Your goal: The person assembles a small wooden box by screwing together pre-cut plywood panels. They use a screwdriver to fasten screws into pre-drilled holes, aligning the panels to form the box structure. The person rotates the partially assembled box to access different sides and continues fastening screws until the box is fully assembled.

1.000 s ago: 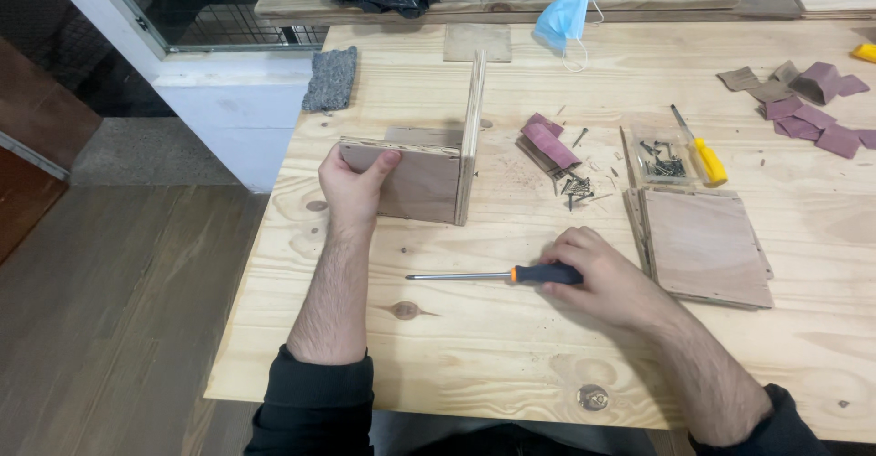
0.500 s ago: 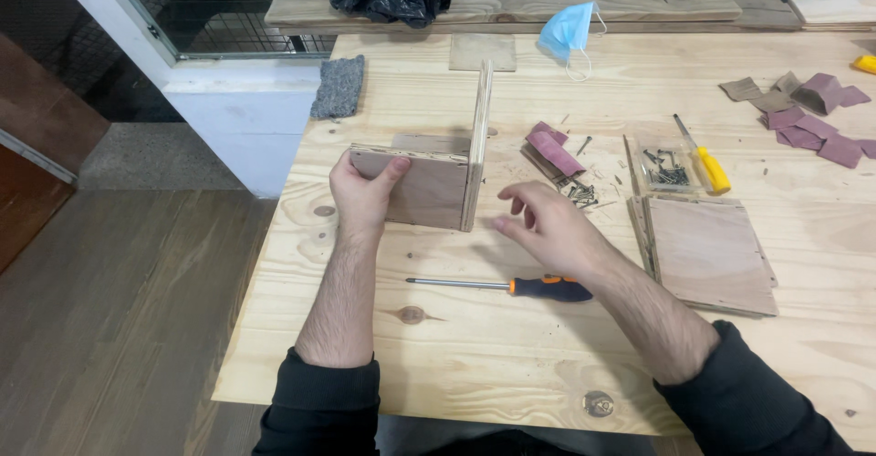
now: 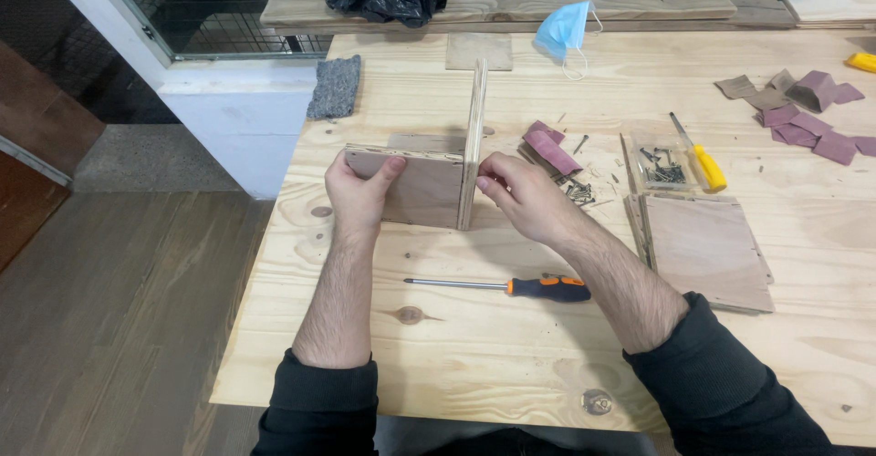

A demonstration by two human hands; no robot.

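Head view: two plywood panels are stood on edge in an L near the bench's far-left corner. The low panel's left end is gripped by the left hand; the upright panel's edge is pinched by the right hand. The panels are judged light, stiff and apt to tip, best held by the edges near the joint. A screwdriver lies toward the near edge.

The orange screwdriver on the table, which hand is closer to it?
Right. The right hand is up at the standing plywood panel, just above the orange screwdriver. The left hand holds the lower plywood panel, farther off to the left.
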